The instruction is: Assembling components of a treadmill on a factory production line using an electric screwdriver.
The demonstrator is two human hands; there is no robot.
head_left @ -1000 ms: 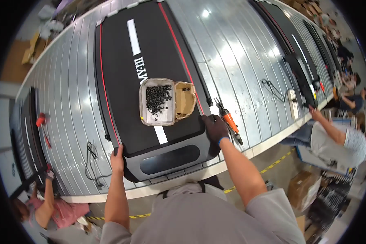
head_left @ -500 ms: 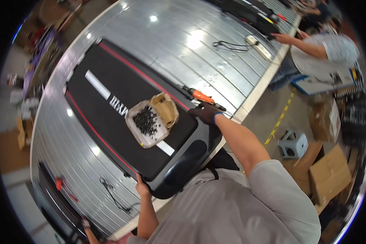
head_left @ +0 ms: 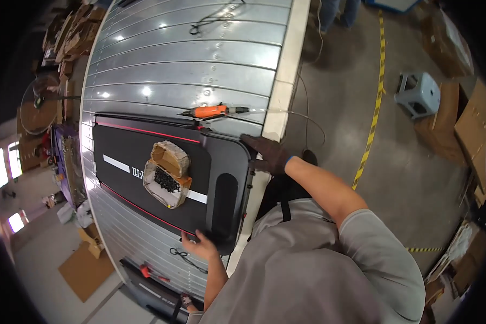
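Observation:
A flat black treadmill (head_left: 146,178) with red side stripes lies on a long grey slatted work surface (head_left: 200,59). My left hand (head_left: 200,245), bare, grips the near corner of its dark grey end cover (head_left: 227,189). My right hand (head_left: 267,154), in a dark glove, grips the opposite corner of that cover at the table's edge. On the treadmill belt sits a cardboard tray of small black screws (head_left: 166,181) with a smaller brown box (head_left: 170,156) beside it.
An orange electric screwdriver (head_left: 210,112) with a cable lies just beyond the treadmill. Another black treadmill (head_left: 156,291) lies further along. A grey stool (head_left: 418,93), cardboard boxes (head_left: 470,124) and yellow floor tape (head_left: 373,119) are on the concrete floor. Black cable (head_left: 216,13) lies on the slats.
The view has swung strongly to the right, so the table now runs up the left side. Both hands stay on the treadmill's end corners.

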